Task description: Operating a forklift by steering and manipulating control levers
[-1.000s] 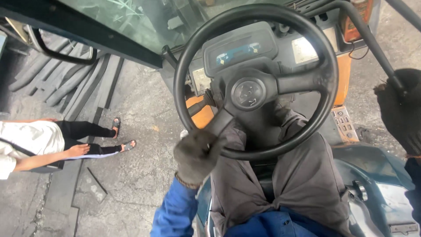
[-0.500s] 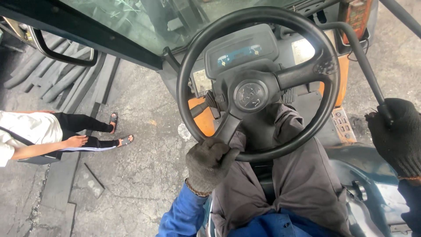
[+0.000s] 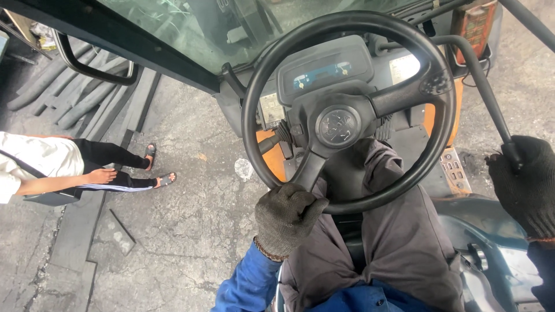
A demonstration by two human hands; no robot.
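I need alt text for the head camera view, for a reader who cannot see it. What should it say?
A seated person's gloved left hand grips the lower rim of a black steering wheel, while the gloved right hand holds a black lever. Below the open cab, another person in a white top and sandals stands on the concrete ground.

Matt black plastic steering wheel [image 3: 347, 110], coarse knitted gloves, rough cracked concrete floor [image 3: 191, 231]

Black wheel [image 3: 347, 110], dark grey gloves on left hand [image 3: 286, 218] and right hand [image 3: 523, 182], blue sleeve [image 3: 248, 286], grey trousers [image 3: 399, 242], orange bodywork [image 3: 274, 159], white shirt [image 3: 34, 159].
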